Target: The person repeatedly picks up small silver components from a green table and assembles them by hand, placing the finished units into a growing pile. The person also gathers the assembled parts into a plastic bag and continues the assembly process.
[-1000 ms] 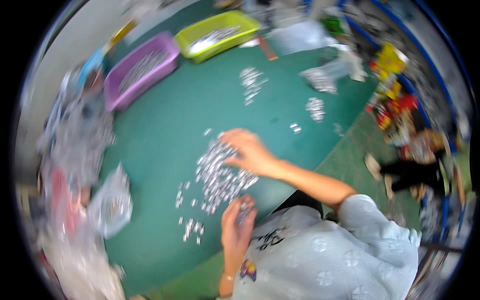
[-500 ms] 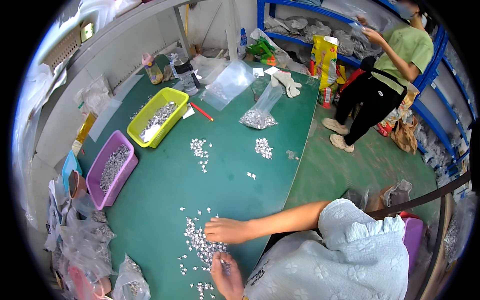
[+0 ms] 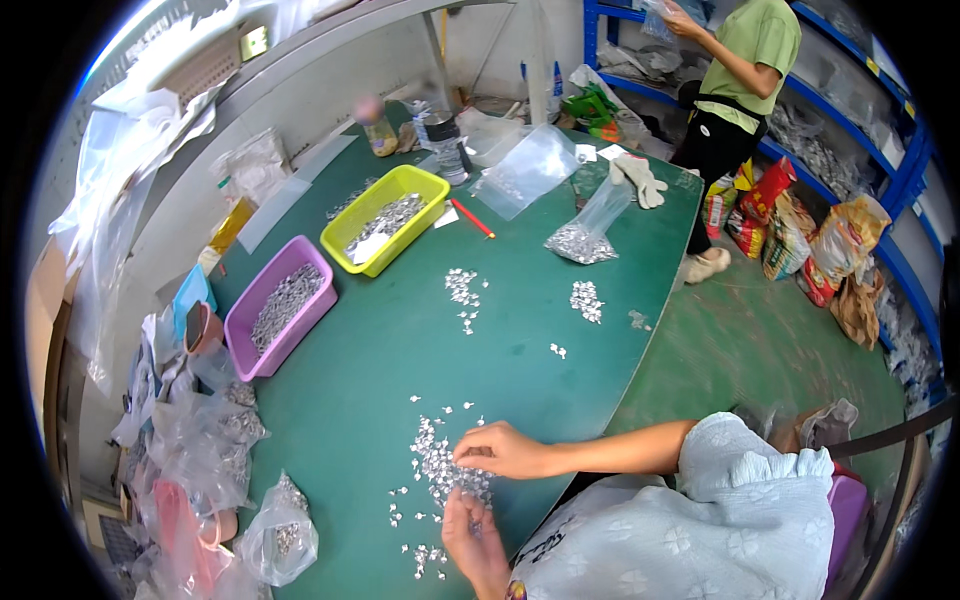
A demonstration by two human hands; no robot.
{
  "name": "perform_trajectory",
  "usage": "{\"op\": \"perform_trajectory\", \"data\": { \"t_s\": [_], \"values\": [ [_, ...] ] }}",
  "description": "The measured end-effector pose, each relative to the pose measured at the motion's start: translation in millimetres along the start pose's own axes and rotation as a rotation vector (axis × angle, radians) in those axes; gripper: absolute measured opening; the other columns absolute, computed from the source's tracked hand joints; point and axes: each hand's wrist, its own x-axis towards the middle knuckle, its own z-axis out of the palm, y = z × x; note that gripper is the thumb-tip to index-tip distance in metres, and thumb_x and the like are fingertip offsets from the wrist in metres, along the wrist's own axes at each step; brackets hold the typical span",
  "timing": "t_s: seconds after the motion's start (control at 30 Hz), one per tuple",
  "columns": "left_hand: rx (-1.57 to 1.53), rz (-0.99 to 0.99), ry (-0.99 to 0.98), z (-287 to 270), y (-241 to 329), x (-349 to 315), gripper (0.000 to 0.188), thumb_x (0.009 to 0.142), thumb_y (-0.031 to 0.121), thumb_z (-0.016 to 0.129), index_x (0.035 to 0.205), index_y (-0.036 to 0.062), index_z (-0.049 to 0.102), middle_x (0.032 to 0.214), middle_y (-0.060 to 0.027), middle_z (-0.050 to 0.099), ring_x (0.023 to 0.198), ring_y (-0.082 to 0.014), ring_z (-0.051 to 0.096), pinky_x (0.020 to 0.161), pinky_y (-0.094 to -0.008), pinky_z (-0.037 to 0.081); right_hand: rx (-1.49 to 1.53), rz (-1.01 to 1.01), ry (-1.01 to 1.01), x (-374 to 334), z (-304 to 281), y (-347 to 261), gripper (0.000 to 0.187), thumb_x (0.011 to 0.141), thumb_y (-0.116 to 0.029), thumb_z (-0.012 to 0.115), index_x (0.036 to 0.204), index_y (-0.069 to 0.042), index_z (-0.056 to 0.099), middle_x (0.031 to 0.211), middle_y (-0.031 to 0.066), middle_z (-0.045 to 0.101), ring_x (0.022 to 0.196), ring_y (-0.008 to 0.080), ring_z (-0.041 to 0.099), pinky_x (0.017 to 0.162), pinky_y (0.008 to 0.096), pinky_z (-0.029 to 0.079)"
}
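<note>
Many small silver metal pieces (image 3: 432, 455) lie in a loose pile on the green tabletop, near its front edge. At the pile's right side, my right hand (image 3: 503, 450) is closed, its fingertips bent down and pressed together over the pieces. My left hand (image 3: 473, 540) is just below it, at the pile's lower edge, with fingers curled in. Whatever either hand's fingertips pinch is too small or hidden to make out. A few stray pieces (image 3: 428, 558) lie left of my left hand. Farther up the table are two smaller clusters, one (image 3: 462, 288) in the middle and one (image 3: 586, 301) to the right.
A purple basket (image 3: 318, 305) and a yellow-green basket (image 3: 432, 215) hold more metal pieces. Beyond are a filled clear bag (image 3: 582, 243), a red pen (image 3: 472, 218), a glove (image 3: 640, 180) and a jar (image 3: 447, 150). Plastic bags (image 3: 200, 440) crowd the left edge. A person (image 3: 740, 90) stands by blue shelves.
The whole view has shifted, so the table sits farther right. Both hands stay at the pile, with small finger movements. The other person now appears nearer the top edge.
</note>
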Motion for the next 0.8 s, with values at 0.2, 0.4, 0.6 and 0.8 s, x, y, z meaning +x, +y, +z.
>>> {"op": "perform_trajectory", "data": {
  "t_s": [0.2, 0.4, 0.6, 0.8],
  "values": [
    [0.157, 0.146, -0.003, 10, 0, 0, 0.027, 0.089, 0.007, 0.054, 0.112, -0.0067, 0.049, 0.073, -0.0006, 0.048, 0.058, -0.0050, 0.039, 0.049, -0.0191, 0.030, 0.120, 0.116, -0.105, -13, -1, -28, 0.015, 0.083, -0.014, 0.063, 0.094, -0.003, 0.064, 0.085, 0.0039, 0.065, 0.070, 0.0094, 0.054, 0.062, 0.0244, 0.044],
    [0.172, 0.191, -0.008, 11, 7, -9, 0.019, 0.082, -0.004, 0.059, 0.100, -0.0061, 0.056, 0.081, -0.0045, 0.056, 0.060, -0.0062, 0.045, 0.051, -0.0177, 0.034, 0.074, 0.008, -0.111, -13, -4, -43, 0.013, 0.081, -0.008, 0.065, 0.092, -0.002, 0.065, 0.089, 0.0071, 0.065, 0.079, 0.0149, 0.059, 0.069, 0.0260, 0.047],
    [0.411, 0.233, 0.035, 14, 13, -16, 0.016, 0.078, -0.002, 0.063, 0.094, -0.0050, 0.063, 0.090, -0.0051, 0.060, 0.083, -0.0100, 0.053, 0.073, -0.0205, 0.041, 0.022, -0.080, -0.082, -17, -8, -62, 0.012, 0.075, 0.002, 0.066, 0.087, 0.003, 0.065, 0.086, 0.0122, 0.065, 0.079, 0.0206, 0.061, 0.070, 0.0297, 0.049],
    [0.301, 0.320, -0.133, 15, 14, -23, 0.017, 0.077, -0.008, 0.061, 0.094, -0.0037, 0.064, 0.090, -0.0065, 0.060, 0.071, -0.0068, 0.049, 0.060, -0.0190, 0.038, -0.014, -0.163, -0.041, -24, -3, -73, 0.014, 0.071, 0.007, 0.067, 0.084, 0.004, 0.064, 0.084, 0.0128, 0.064, 0.077, 0.0211, 0.061, 0.069, 0.0293, 0.047]
  ]
}}
